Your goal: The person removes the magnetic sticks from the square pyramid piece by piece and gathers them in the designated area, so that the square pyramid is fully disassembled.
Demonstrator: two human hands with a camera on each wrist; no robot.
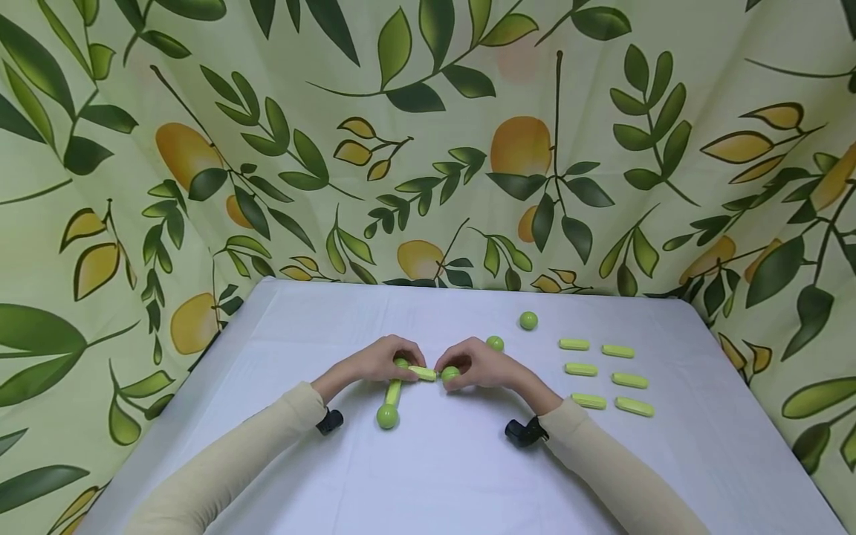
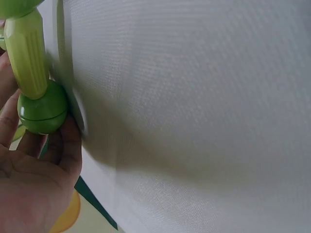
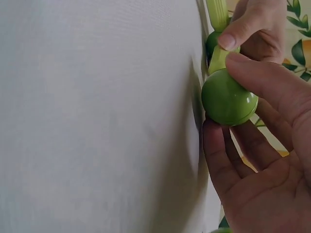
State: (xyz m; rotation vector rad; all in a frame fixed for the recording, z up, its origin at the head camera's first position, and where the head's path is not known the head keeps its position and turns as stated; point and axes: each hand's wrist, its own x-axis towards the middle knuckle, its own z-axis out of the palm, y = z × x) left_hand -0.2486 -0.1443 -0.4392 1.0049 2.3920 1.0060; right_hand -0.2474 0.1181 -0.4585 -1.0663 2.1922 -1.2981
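Several green pieces are joined in the hands. In the head view a yellow-green rod [image 1: 393, 392] runs from a ball [image 1: 387, 416] at the front to a ball at the back, which the left hand [image 1: 381, 360] grips; its thumb lies on a second rod [image 1: 423, 373] that points right. The right hand [image 1: 483, 364] pinches another green ball [image 1: 450, 374] at that rod's right end. In the left wrist view the fingers hold a ball [image 2: 43, 109] with a ribbed rod [image 2: 26, 53] on it. The right wrist view shows thumb and fingers around a ball [image 3: 229, 97] against the rod.
Two loose green balls, one [image 1: 495, 343] just behind the right hand and one [image 1: 528, 320] farther back, lie on the white table [image 1: 455, 475]. Several yellow-green rods, among them one [image 1: 634, 406] at the front, lie in two columns on the right. Leaf-patterned cloth surrounds the table.
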